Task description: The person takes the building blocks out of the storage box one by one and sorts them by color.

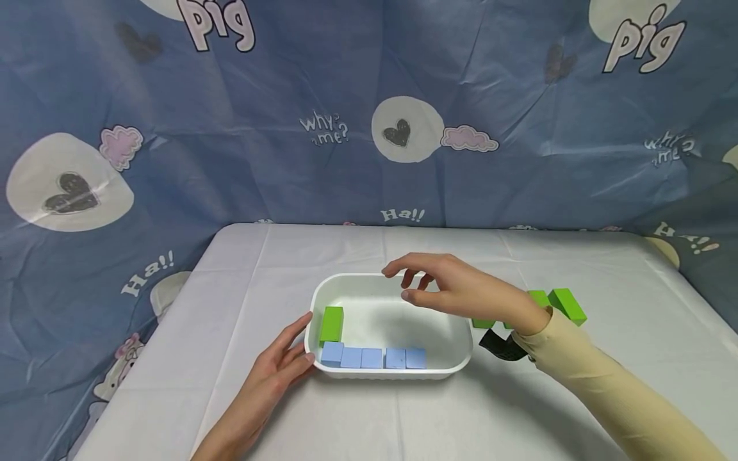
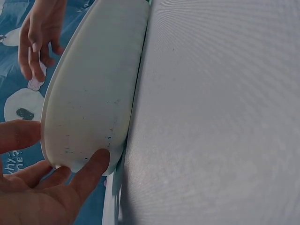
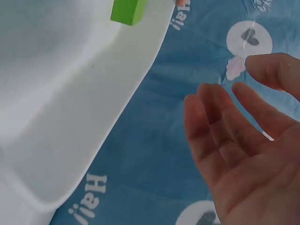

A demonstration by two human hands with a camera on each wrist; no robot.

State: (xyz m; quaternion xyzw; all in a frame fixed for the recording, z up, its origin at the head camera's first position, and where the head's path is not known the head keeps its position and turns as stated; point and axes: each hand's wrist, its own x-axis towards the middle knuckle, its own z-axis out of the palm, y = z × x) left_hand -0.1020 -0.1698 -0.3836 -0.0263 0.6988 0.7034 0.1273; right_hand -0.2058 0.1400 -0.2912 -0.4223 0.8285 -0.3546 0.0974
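5 light blue blocks (image 1: 371, 358) sit in a row inside a white tray (image 1: 392, 373), along its near wall, starting at the left corner; a narrow gap separates the 3rd from the 4th. 1 green block (image 1: 331, 323) lies in the same tray beside the left wall, its long side running front to back, just behind the leftmost blue block.

The left hand (image 1: 273, 368) is spread wide at the tray's left end, with its thumb on the near corner and its fingertips touching the outside and rim. The right hand (image 1: 444, 282) hangs above the tray's far right part, bare-palmed, its fingers loosely bent and its thumb apart from them.

Right of the tray, partly hidden by the right forearm, at least 4 more green blocks (image 1: 567, 306) rest on a table (image 1: 357, 422) covered in white cloth. A cream sleeve (image 1: 599, 378) covers the right forearm, and a black object (image 1: 501, 346) shows beside its cuff. Behind the table, blue fabric (image 1: 259, 173) carries hearts, pink clouds and words such as "pig" and "Ha!!".
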